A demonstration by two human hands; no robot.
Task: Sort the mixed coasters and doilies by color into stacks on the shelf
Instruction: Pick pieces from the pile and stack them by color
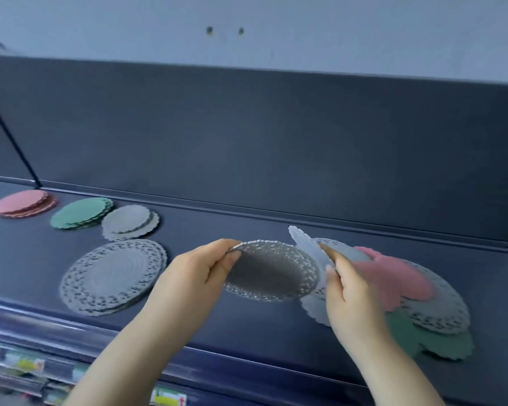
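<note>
Two dark holes (209, 30) dot the pale wall (349, 27); blurred labels (170, 399) below.

the shelf (247, 332) bore a pink stack (24, 203), green stack (81, 213) and grey stack (129, 221) in a row at left, a lace stack (113, 276) nearer its front, a mixed pile (408, 294) at right.

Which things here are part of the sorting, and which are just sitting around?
Part of the job: the lacy doily pinched by the left hand, the pale coaster in the right hand, the mixed pile, the pink stack, green stack, grey stack and lacy stack, the shelf.
Just there: the price labels below, two holes in the wall.
</note>
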